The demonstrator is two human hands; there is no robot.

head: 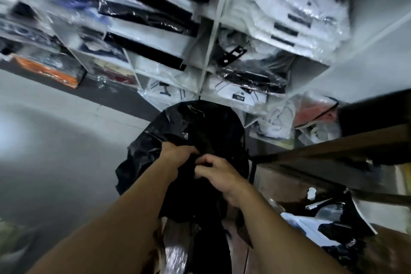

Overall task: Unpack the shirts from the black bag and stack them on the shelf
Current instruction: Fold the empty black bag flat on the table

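Both bare forearms are extended forward into the middle of the view, and the two hands are brought close together at the near side of a crumpled black plastic bag [195, 127]. The left hand [178, 154] is closed on a fold of the black film, its fingers curled into the material; the right hand [219, 173] is pinched on the same dark bunch just beside it, thumb and fingertips pressed together on the plastic. Whether a knot or an open mouth is being gripped cannot be told, since the black surfaces merge. The bag bulges upward and away beyond the knuckles and hangs down beneath the wrists. No shirt from inside it can be made out. Beyond the hands and the bag, a white cubby shelf [209, 35] is seen, divided into compartments that are filled with folded shirts in clear plastic sleeves [287, 18], some white, some black. Further to the left of the left hand, an orange packaged garment [47, 71] is stacked low in the shelving. To the right of the right hand, a dark wooden board [333, 151] is seen, and below it more bagged clothing [333, 227] is heaped
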